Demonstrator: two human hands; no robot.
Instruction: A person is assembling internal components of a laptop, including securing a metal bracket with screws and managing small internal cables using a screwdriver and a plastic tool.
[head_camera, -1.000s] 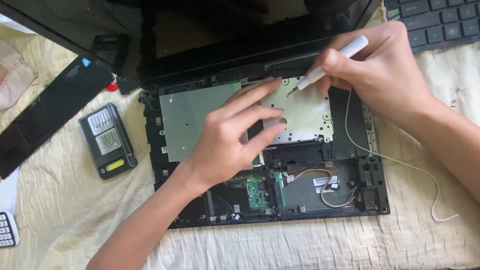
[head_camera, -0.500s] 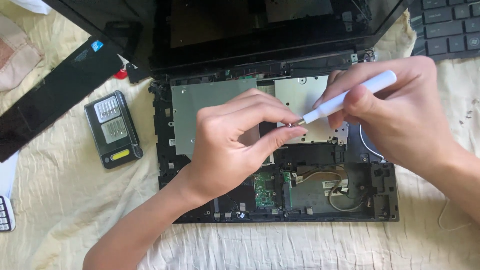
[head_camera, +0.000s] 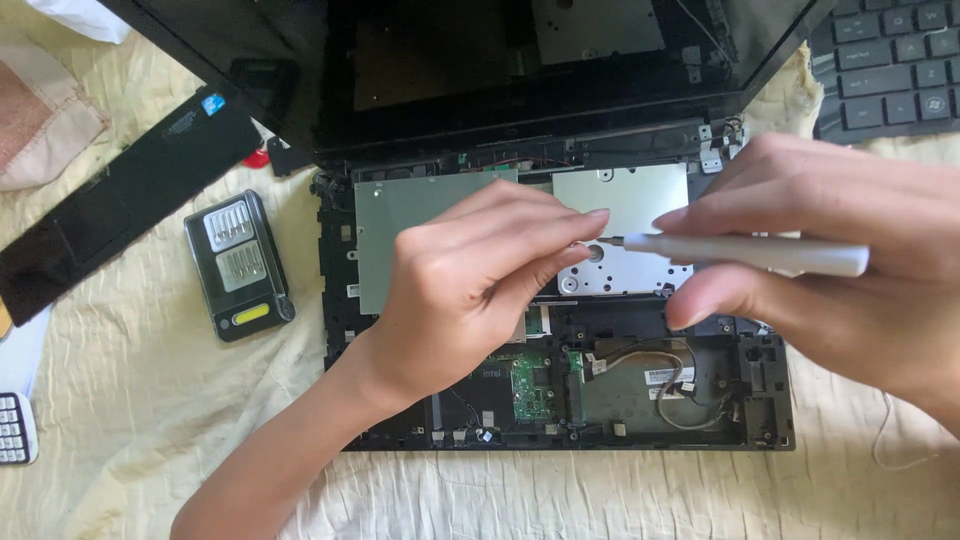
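Lying opened up on a cream cloth, near its middle: a laptop base with the keyboard removed, silver shield plate and green circuit board exposed, dark screen tilting back toward the far edge. Closing the right hand around a white screwdriver, thumb underneath and fingers on top, holding it nearly level with the tip touching a round screw spot on the plate. Curling the left hand loosely over the plate, grasping nothing, index and middle fingertips pressing just beside the tip. Crowding the plate's right half with both hands, leaving its left half and the base's near edge uncovered. Resting on the cloth left of the base: a black bit case and a long black battery, well apart from the hands. Showing at the far right corner: a separate keyboard; at the left edge, a calculator. Lying open and bare, the near strip of cloth.
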